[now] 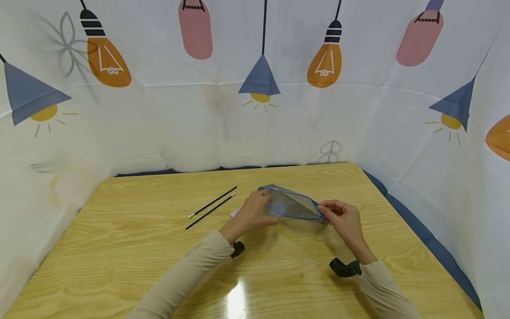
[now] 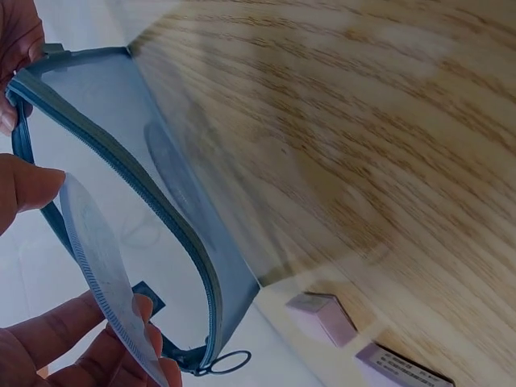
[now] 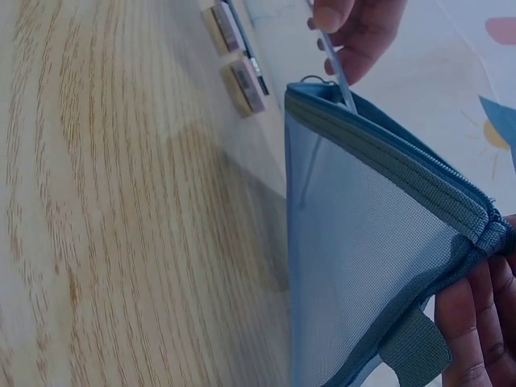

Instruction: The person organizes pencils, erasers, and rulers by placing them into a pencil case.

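Pouch (image 1: 300,207), unzipped, over our table (image 1: 99,257)
Our right hand (image 1: 345,220) pinches one end, while our left hand (image 1: 256,209) grips a clear protractor (image 2: 103,270) at the gaping mouth.

Pouch (image 1: 296,206): blue mesh, darker blue trim. Sits between 12 and 1 o'clock, long side running 10 to 4. Zip (image 2: 149,185) undone, mouth gaping. Fabric tab (image 3: 418,348) at 4 o'clock end. Protractor (image 2: 101,266): translucent, edge finely ticked; on edge, partly inside mouth, toward 10 o'clock end.
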The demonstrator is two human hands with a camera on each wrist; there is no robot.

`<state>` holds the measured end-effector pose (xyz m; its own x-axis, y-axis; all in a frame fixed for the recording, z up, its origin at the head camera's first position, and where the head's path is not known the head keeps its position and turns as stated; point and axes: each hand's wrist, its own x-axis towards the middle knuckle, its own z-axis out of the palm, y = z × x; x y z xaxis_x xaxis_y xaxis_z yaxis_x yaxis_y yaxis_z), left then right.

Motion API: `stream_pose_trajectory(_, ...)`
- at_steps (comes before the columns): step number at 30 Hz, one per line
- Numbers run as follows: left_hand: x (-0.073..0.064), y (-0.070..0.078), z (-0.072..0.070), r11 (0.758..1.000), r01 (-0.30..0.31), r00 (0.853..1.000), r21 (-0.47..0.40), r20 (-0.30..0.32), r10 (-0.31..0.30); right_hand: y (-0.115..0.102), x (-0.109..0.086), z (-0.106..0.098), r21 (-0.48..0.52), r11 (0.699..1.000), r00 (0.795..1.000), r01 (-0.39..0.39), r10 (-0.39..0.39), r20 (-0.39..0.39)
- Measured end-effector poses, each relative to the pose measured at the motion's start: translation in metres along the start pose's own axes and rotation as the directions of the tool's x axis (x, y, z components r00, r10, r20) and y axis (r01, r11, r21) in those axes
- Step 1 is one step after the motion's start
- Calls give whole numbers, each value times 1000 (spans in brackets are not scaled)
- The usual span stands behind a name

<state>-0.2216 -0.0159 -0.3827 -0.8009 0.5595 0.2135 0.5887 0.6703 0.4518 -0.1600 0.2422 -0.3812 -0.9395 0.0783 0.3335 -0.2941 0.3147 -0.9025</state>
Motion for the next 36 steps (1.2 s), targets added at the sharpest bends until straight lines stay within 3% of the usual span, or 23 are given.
stream_pose_trajectory(17,12,1,12,998,-63,996,26,-55,64,0,-1,-1,-7,1000,1000,-5,5,-16)
stream_pose_trajectory(27,17,6,17,992,-70,997,104,-11,72,-1,-3,0,-14,1000,1000,-3,3,-15)
stream_pose_trajectory(36,27,10,20,989,-97,995,112,-5,98,-1,-3,0,1,1000,1000,-1,1,-13)
